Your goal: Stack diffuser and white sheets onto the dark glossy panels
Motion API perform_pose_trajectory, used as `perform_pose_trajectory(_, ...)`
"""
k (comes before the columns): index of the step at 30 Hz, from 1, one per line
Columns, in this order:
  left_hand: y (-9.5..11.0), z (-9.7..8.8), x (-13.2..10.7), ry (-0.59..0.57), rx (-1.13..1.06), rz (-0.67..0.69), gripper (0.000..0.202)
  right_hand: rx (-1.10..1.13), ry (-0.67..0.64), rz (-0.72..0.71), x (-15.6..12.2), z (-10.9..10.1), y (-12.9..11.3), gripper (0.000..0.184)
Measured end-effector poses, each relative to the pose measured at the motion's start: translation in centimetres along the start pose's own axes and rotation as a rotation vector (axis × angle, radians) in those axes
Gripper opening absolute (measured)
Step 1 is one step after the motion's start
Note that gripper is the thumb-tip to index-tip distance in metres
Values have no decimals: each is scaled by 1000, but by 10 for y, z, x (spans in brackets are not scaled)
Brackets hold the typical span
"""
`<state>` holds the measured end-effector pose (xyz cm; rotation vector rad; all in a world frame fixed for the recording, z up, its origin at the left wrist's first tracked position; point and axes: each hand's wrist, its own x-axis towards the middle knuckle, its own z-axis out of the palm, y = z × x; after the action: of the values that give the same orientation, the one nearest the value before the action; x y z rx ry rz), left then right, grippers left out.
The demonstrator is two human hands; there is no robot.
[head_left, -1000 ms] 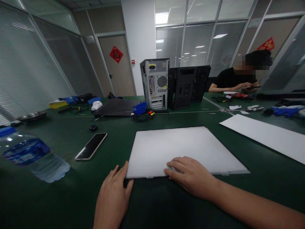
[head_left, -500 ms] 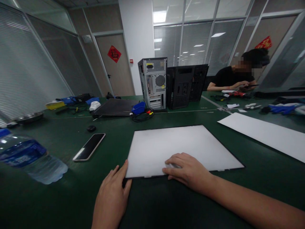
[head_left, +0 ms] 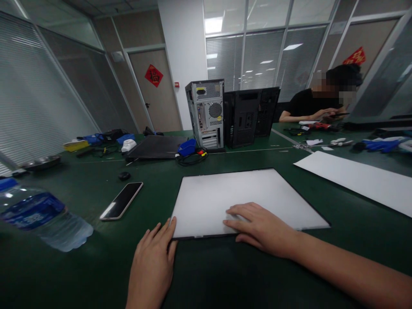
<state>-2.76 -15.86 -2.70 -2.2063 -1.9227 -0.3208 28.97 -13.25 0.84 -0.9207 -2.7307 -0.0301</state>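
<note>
A flat white panel with a thin dark frame lies on the green table straight ahead of me. My right hand lies palm down on the panel's near edge, fingers stretched out and pointing left. My left hand rests flat on the table with its fingertips against the panel's near left corner. Neither hand holds anything.
A water bottle lies on its side at the left, a phone and a small black cap beyond it. Computer towers, a dark flat panel and cables stand further back. A white sheet lies right. Another person sits at the far right.
The panel's near edge sits a little farther from me and its white tabs no longer show. My right hand slid slightly forward on it; my left fingertips stay at the corner.
</note>
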Motion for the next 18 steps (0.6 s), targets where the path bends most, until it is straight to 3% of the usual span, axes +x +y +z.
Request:
perform_pose_trajectory(5, 0, 0, -2, -2, -5, -3, 48, -114, -52, 78, -48, -19, 28, 59)
perform_pose_trajectory(12, 1, 1, -1, 2, -1, -2, 48, -213, -149, 402, -131, -24, 69, 65)
perform_pose_trajectory(18, 2, 1, -1, -9, -13, -8, 49, -135, -143, 457, -147, -24, 73, 58)
